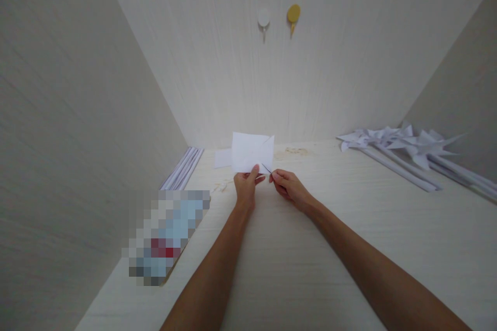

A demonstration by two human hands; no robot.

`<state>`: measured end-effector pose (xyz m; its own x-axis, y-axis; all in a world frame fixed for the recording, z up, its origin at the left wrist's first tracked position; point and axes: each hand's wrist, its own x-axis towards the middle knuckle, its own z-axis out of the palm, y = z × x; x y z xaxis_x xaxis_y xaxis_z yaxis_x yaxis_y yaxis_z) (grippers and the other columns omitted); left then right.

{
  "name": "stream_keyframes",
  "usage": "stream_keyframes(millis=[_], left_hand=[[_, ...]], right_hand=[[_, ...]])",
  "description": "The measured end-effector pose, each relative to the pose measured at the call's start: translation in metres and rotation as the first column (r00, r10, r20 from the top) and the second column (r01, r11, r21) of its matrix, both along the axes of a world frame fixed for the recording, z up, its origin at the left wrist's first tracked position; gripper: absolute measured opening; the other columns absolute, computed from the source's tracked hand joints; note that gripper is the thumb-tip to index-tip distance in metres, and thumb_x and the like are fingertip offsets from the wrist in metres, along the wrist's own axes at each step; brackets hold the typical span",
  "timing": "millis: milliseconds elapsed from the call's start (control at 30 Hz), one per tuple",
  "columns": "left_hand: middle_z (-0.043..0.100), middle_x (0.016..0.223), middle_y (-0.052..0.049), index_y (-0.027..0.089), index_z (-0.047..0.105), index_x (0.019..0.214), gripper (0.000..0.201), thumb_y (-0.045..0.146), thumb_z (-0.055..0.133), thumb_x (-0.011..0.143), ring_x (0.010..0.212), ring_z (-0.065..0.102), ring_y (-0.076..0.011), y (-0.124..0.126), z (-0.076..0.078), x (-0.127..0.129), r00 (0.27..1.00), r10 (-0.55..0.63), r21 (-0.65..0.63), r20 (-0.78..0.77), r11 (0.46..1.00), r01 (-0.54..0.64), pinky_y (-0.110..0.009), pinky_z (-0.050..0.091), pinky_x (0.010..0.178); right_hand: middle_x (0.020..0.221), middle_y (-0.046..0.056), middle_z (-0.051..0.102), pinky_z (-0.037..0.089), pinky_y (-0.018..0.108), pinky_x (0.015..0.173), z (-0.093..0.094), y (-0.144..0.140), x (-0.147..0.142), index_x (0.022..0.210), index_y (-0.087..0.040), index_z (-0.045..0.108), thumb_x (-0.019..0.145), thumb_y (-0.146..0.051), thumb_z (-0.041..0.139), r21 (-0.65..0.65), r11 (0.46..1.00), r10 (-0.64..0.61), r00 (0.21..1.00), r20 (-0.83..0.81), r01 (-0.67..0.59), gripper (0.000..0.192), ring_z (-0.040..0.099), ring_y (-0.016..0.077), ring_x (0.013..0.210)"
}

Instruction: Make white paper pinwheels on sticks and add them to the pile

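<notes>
My left hand (245, 187) is closed on the lower edge of a white sheet of paper (251, 151), its thumb on the near face. The sheet is held up above the table, and a slit runs in from its upper right corner. My right hand (288, 185) is closed around what look like small scissors (266, 168). Only a thin dark blade shows, pointing up and left at the sheet's lower right corner; the handles are hidden in my fingers. Behind the sheet, another white piece of paper (222, 158) lies flat on the table.
Rolled white paper sticks (182, 168) lie at the left wall. Folded paper pinwheels (419, 146) on paper sticks rest at the right. A blurred-out object (171, 238) lies front left. Two hooks, one white (263, 18) and one yellow (294, 14), are on the back wall.
</notes>
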<state>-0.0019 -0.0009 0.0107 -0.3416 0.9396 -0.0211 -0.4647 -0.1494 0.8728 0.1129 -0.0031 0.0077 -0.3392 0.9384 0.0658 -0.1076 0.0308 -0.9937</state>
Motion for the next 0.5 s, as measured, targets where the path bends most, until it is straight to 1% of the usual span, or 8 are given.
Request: stream_keyframes(millis=[167,333,500], left_hand=[[0.059,0.056,-0.001,0.007,0.06,0.062,0.026,0.026,0.071,0.049,0.049,0.055,-0.0085,-0.0009,0.0007,0.0,1.0,-0.001,-0.008,-0.015,1.0,0.001,-0.021,0.047,0.048],[0.061,0.06,-0.003,0.008,0.062,0.063,0.025,0.026,0.071,0.049,0.051,0.054,-0.0088,-0.0022,0.0003,0.0005,0.995,-0.041,-0.007,-0.091,0.999,0.041,-0.021,0.046,0.047],[0.062,0.06,-0.002,0.008,0.062,0.063,0.025,0.025,0.072,0.047,0.051,0.053,-0.0082,-0.0023,0.0002,0.0015,0.996,-0.034,-0.017,-0.081,0.999,0.033,-0.019,0.045,0.045]], right_hand=[[0.033,-0.012,0.028,0.009,0.018,0.03,0.0009,-0.0011,0.0007,0.063,-0.017,0.046,0.067,-0.041,0.05,-0.004,1.0,0.007,1.0,-0.011,-0.007,0.024,0.018,0.0023,0.029],[0.034,-0.011,0.03,0.009,0.018,0.03,0.0,-0.0003,0.0005,0.062,-0.017,0.046,0.068,-0.041,0.05,-0.006,1.0,-0.003,0.999,-0.043,0.003,0.025,0.018,0.0025,0.029],[0.034,-0.011,0.029,0.009,0.018,0.03,0.0006,-0.0004,0.0012,0.062,-0.017,0.046,0.068,-0.041,0.05,-0.021,1.0,0.009,0.998,-0.06,-0.01,0.025,0.017,0.0023,0.029]])
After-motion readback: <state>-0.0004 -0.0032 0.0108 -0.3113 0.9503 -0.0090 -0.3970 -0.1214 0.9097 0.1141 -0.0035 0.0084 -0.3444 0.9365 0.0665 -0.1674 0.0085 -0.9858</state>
